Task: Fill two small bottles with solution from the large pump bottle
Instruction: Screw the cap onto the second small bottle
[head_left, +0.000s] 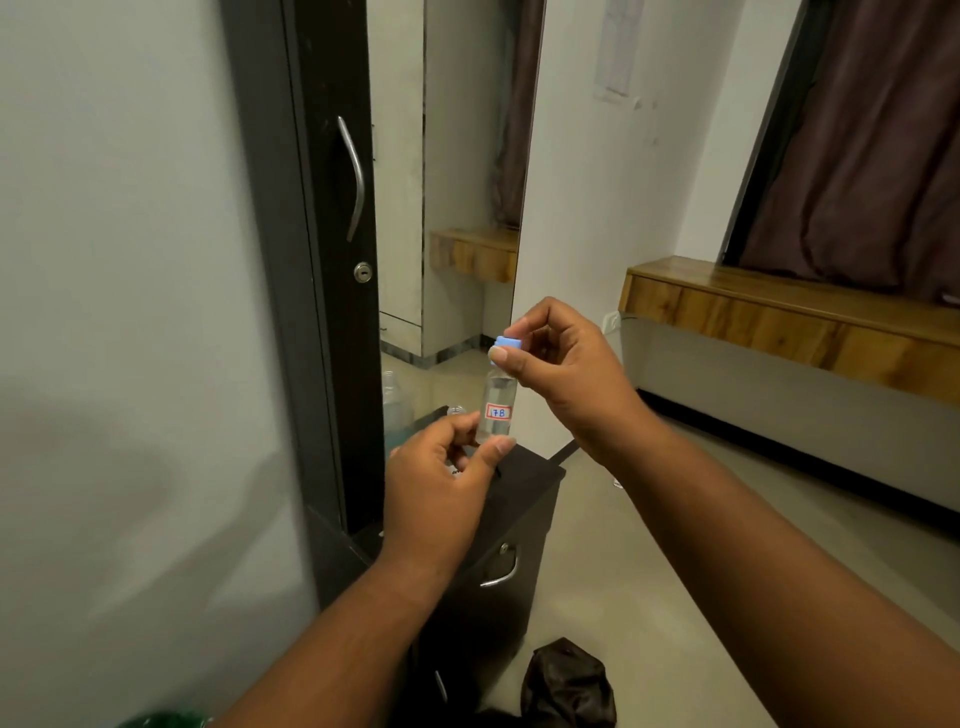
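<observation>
A small clear bottle (498, 408) with a red-framed label reading "7B" stands upright in the air, holding clear liquid. My left hand (441, 483) pinches its base between thumb and fingers. My right hand (561, 364) grips the light blue cap (509, 343) at the bottle's top. Behind my left hand, the rim of a second small bottle (456, 411) shows on the dark cabinet top (524, 467). A larger clear bottle (393, 402) stands further back by the mirror; whether it has a pump I cannot tell.
A dark drawer cabinet (498, 566) with metal handles stands below my hands, beside a tall dark wardrobe door (332, 260). A mirror (447, 182) is behind. A dark crumpled bag (569, 686) lies on the floor. A wooden ledge (779, 317) runs along the right wall.
</observation>
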